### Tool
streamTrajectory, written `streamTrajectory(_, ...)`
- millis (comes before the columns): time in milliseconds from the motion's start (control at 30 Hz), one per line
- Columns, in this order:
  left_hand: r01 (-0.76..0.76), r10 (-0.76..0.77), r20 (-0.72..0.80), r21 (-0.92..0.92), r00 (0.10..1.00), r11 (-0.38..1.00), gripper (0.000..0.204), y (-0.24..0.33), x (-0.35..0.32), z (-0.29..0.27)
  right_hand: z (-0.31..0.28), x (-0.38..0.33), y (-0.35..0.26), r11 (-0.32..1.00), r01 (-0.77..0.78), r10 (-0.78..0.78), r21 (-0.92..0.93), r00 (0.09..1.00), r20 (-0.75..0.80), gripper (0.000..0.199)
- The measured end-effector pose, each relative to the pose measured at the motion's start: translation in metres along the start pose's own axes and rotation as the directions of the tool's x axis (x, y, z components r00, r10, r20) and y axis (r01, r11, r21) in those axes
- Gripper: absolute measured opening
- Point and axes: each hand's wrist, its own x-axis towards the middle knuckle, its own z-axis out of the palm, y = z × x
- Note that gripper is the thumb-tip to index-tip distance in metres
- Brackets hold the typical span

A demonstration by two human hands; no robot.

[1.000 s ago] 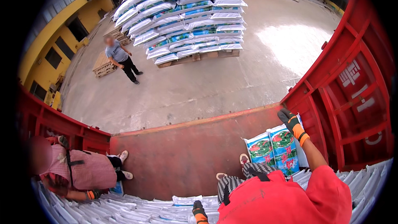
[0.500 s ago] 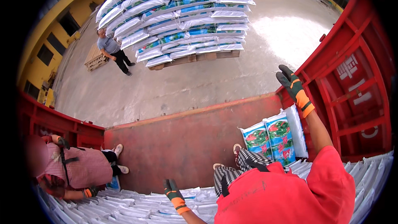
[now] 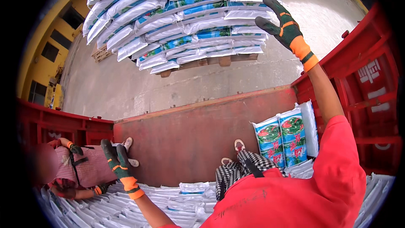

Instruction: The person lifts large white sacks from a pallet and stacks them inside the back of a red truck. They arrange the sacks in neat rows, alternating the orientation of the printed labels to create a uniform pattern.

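The pallet load of white sacks with blue-green printed bands [image 3: 185, 21] now fills the top of my view, hanging above the concrete yard just beyond the red steel truck bed [image 3: 198, 131] — half a second ago it sat farther off and smaller. My right hand [image 3: 283, 24] in its dark green glove with orange cuff has risen toward the stack's near corner, fingers spread, holding nothing. My left hand [image 3: 117, 160], gloved the same, has lifted low to my left, fingers straight and together — also empty. I judge the load is being guided in, not yet touched.
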Motion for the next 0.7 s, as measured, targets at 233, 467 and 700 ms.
streamTrajectory(233,-0.196,0.196,0.001,-0.021,0.981,0.98,0.059,0.054,0.144,0.033,0.02,0.092,0.002,0.978,0.042,-0.047,-0.202,0.999,-0.022,0.076)
streamTrajectory(467,-0.527,0.531,0.04,0.2,0.847,0.826,0.057,0.069,0.293,0.059,0.032,0.146,-0.014,0.946,-0.059,0.043,-0.32,0.998,-0.056,0.086)
streamTrajectory(700,-0.714,0.734,0.004,0.238,0.679,0.659,0.064,0.099,0.391,0.077,0.051,0.176,-0.005,0.836,-0.062,0.018,-0.545,0.996,-0.086,0.085)
